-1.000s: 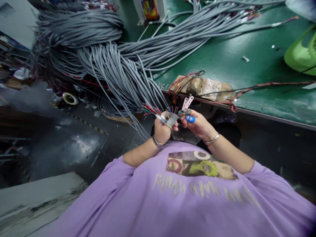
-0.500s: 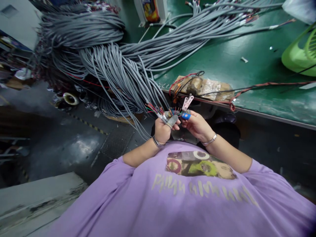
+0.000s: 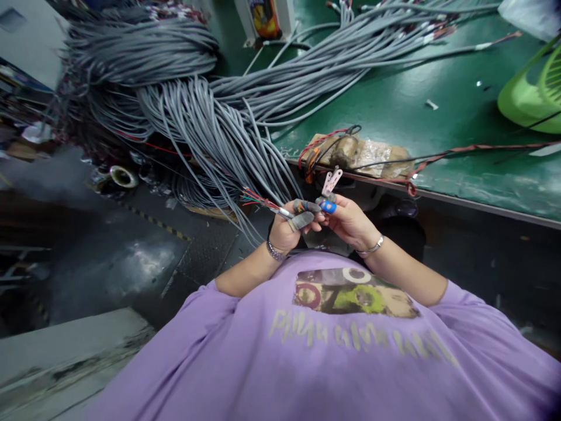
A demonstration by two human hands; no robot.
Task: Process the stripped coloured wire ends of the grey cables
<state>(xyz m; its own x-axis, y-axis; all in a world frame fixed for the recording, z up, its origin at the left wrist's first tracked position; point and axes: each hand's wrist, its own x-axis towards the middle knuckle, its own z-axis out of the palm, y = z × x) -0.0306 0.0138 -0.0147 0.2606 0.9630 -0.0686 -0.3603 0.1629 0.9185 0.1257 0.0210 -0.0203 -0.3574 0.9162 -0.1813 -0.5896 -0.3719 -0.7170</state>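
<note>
Just beyond my chest, my left hand (image 3: 287, 231) is closed round the end of a grey cable whose thin coloured wires (image 3: 263, 200) fan out to the left. Grey covers wrap its thumb and a finger. My right hand (image 3: 350, 222), with a blue band on a fingertip, meets it in a pinch; what lies between these fingertips is too small to make out. A pale pink clip (image 3: 332, 181) stands just above the right fingers. Many grey cables (image 3: 228, 134) hang over the bench edge down toward my hands.
A taped brown bundle (image 3: 372, 156) with red and black cords lies at the edge of the green bench (image 3: 460, 123). The light green basket (image 3: 523, 99) is at the far right. More grey cables (image 3: 307, 82) stretch across the bench, below a white holder (image 3: 286, 20).
My left fingers have closed in against my right fingertips. The coloured wires now point further left, and the wires that stood up between my hands no longer show.
</note>
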